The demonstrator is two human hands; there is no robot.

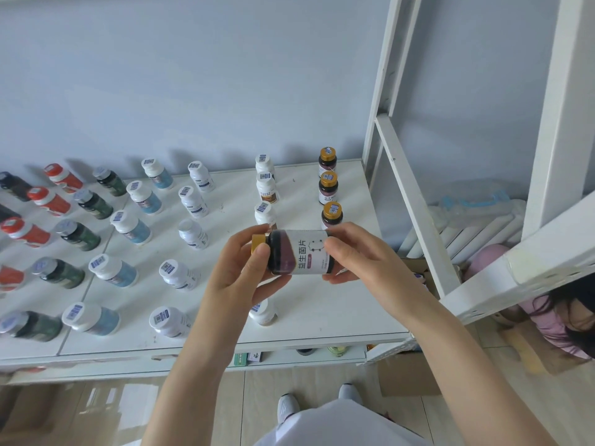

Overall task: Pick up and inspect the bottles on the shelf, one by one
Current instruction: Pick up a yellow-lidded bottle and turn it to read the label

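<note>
A dark glass bottle with a gold cap and white label lies sideways above the white shelf, the left hand gripping its cap end and the right hand its base. Smooth glass could slip and topple the gold-capped bottles behind.

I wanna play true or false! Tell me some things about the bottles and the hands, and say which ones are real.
1. The left hand and the right hand both hold one dark bottle. True.
2. The dark bottle is held upright. False: it lies sideways, cap toward the left hand.
3. Its cap is red. False: it is gold.
4. Three gold-capped bottles stand on the white shelf. True.
</note>
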